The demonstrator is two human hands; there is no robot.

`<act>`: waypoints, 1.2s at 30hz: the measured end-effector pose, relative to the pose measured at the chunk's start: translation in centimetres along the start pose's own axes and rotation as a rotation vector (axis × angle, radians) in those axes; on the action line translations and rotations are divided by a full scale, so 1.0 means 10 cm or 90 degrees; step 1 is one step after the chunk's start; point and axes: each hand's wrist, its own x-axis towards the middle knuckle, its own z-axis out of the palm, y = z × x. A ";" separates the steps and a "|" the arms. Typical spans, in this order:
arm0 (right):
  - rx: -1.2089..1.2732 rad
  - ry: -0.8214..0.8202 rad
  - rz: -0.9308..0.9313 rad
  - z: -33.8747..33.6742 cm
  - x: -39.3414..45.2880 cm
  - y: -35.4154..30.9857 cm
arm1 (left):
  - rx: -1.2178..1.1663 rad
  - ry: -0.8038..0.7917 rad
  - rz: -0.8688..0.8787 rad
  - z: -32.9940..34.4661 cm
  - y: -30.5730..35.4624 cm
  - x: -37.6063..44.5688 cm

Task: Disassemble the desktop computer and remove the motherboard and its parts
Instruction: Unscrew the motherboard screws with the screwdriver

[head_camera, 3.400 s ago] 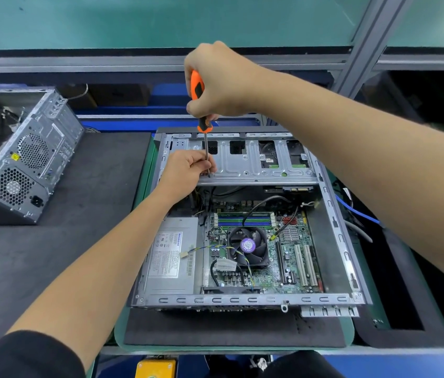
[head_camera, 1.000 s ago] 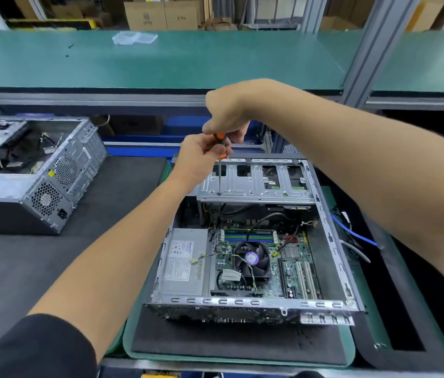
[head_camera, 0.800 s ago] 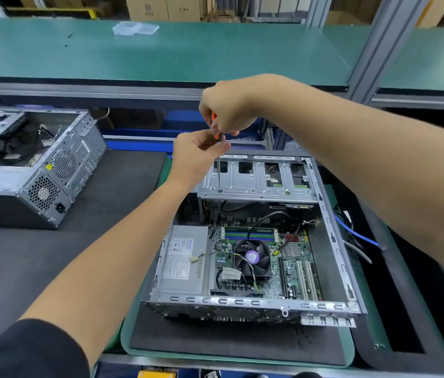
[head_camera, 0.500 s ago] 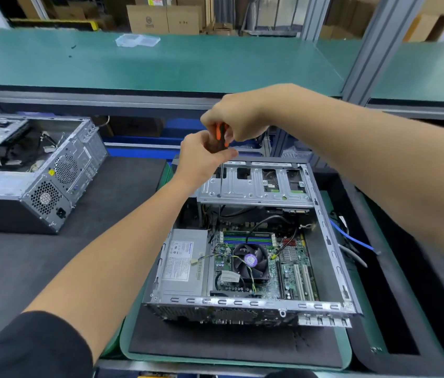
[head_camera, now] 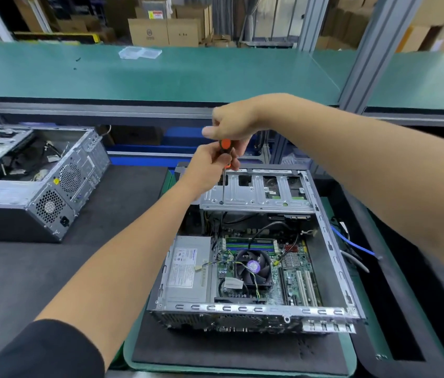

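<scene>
1. The open grey metal desktop computer case [head_camera: 324, 241] lies on its side on a black foam pad [head_camera: 215, 353], which sits on a green mat [head_camera: 350, 358] at the near edge of the dark table [head_camera: 52, 268].
2. Inside it, the green motherboard [head_camera: 297, 279] lies flat on the case floor, with a black round cooling fan [head_camera: 253, 268] on top and a grey boxy power supply [head_camera: 188, 268] just to its left.
3. The left hand [head_camera: 207, 167] grips the lower end of an orange-and-black-handled screwdriver [head_camera: 225, 151]; the right hand [head_camera: 231, 124] pinches the handle's top from above.
4. The screwdriver stands nearly upright, its tip on the silver perforated drive cage [head_camera: 256, 195] at the case's far end.
5. A second opened grey computer case [head_camera: 38, 181] rests on the table well to the left.
6. Behind runs a long green shelf [head_camera: 161, 75] carrying a clear plastic tray [head_camera: 140, 53], held up by grey aluminium posts [head_camera: 365, 50].
7. Brown cardboard boxes [head_camera: 166, 31] are stacked in the room beyond.
8. A blue cable [head_camera: 351, 244] trails to the right of the case.
</scene>
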 end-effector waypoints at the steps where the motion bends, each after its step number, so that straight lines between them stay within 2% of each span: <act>1: -0.045 0.025 0.030 0.00 0.01 -0.02 | -0.017 0.010 0.001 0.03 -0.02 0.01; 4: -0.110 0.022 0.082 0.01 0.03 -0.09 | -0.054 0.043 0.010 0.08 -0.06 0.02; 6: -0.156 0.004 0.077 0.00 0.04 -0.13 | -0.046 0.081 0.024 0.09 -0.08 0.03; 10: -0.290 0.061 -0.029 0.03 0.08 -0.06 | 0.002 0.161 0.052 0.10 -0.13 0.03; 14: -0.303 0.097 -0.141 0.06 0.09 0.10 | 0.006 0.209 0.053 0.13 -0.18 0.01; 16: -0.292 0.073 -0.159 0.03 0.05 0.16 | -0.009 0.191 0.053 0.15 -0.18 0.02; 21: -0.336 0.088 -0.204 0.07 0.01 0.18 | -0.040 0.105 0.000 0.03 -0.15 0.03; 23: -0.341 0.090 -0.212 0.07 -0.02 0.18 | -0.080 0.002 -0.028 -0.03 -0.12 0.07; 26: -0.320 0.074 -0.181 0.06 -0.04 0.18 | -0.153 -0.230 -0.037 -0.06 -0.10 0.10; 27: -0.296 0.071 -0.177 0.07 -0.03 0.16 | -0.174 -0.259 -0.034 -0.07 -0.12 0.09; 31: -0.169 0.057 -0.155 0.08 0.02 0.07 | -0.121 -0.195 -0.031 -0.12 -0.19 0.06; 36: 0.015 0.076 -0.039 0.07 0.06 -0.01 | -0.059 -0.161 -0.039 -0.16 -0.22 0.08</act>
